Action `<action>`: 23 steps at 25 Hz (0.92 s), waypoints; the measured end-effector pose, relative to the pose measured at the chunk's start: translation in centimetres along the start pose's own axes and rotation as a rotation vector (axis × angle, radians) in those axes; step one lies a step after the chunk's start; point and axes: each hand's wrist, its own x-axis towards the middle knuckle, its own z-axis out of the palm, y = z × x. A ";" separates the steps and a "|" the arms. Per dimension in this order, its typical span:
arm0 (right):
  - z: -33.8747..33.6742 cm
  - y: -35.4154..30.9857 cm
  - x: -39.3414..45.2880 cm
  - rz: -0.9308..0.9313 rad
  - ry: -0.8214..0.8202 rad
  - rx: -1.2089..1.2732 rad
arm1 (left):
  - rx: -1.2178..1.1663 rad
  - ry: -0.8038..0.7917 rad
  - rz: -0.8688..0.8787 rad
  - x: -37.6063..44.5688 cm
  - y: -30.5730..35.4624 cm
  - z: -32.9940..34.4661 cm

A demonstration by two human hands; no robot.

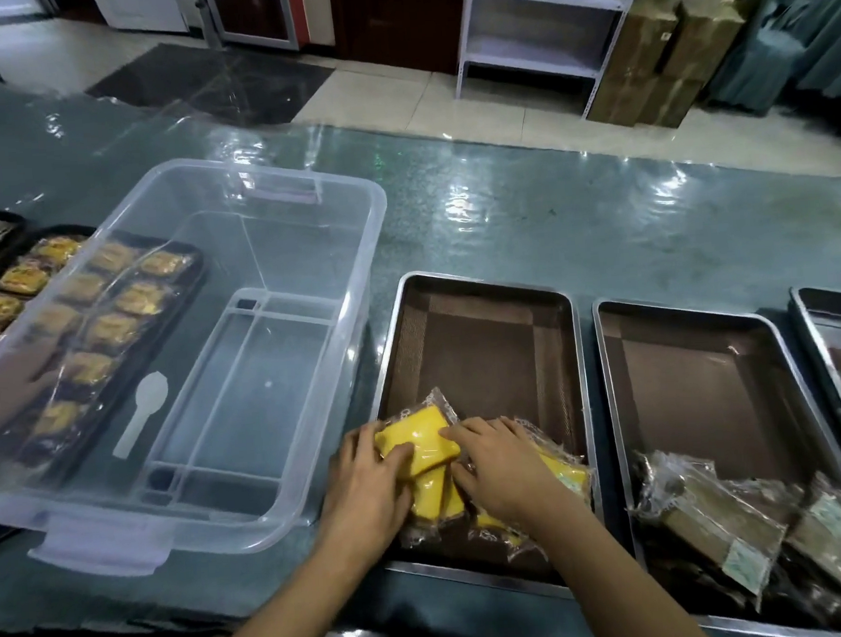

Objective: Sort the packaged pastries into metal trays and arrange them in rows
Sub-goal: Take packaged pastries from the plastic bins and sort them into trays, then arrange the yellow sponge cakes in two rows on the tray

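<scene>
Yellow pastries in clear plastic wrappers (pixel 419 446) lie heaped at the near end of a rectangular metal tray with a brown liner (pixel 488 324), which sits on the table covered in glossy green plastic sheeting (pixel 550 212). Both forearms reach in from the lower edge of the view and converge on the heap. The left hand (pixel 367 489) comes in from the tray's near left corner, palm down, its fingers curled over the left edge of the topmost yellow packet and its thumb laid on the packet's face, so it grips that packet. The right hand (pixel 504 466) lies palm down over the right part of the heap, its fingers spread and bent onto the wrappers, the index fingertip touching the same top packet; it presses on the packets, and whether it actually grasps one cannot be told.

Just right of this tray stands a second metal tray with a brown liner (pixel 696 345), holding brown pastries in clear wrappers (pixel 726 526) piled at its near end. A third metal tray (pixel 832 322) shows partly at the right edge. To the left stands a large clear plastic storage bin (pixel 242 339), tilted, with a small white plastic spoon (pixel 141 414) seen inside it. Behind the bin, a dark tray of wrapped yellow-topped pastries in rows (pixel 88 314) is visible through its wall.
</scene>
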 end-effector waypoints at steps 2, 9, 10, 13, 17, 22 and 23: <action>-0.2 0.3 0.6 0.009 -0.017 -0.007 | 0.040 -0.012 -0.025 0.8 0.5 -0.1; -0.8 1.4 3.0 0.034 -0.100 -0.064 | -0.062 -0.052 -0.078 3.6 1.6 0.0; -0.8 1.6 3.3 0.041 -0.113 -0.062 | -0.074 -0.064 -0.081 4.2 1.6 0.0; -0.8 2.0 4.2 0.065 -0.146 -0.066 | -0.095 -0.130 -0.079 6.1 1.8 0.1; -0.3 2.8 5.0 0.074 -0.183 -0.062 | -0.072 -0.182 -0.078 8.1 2.1 0.9; -0.1 3.6 6.0 0.111 -0.211 -0.089 | -0.053 -0.283 -0.083 10.2 2.6 1.8; 0.0 3.9 6.2 0.124 -0.218 -0.091 | -0.049 -0.311 -0.079 10.7 2.7 2.0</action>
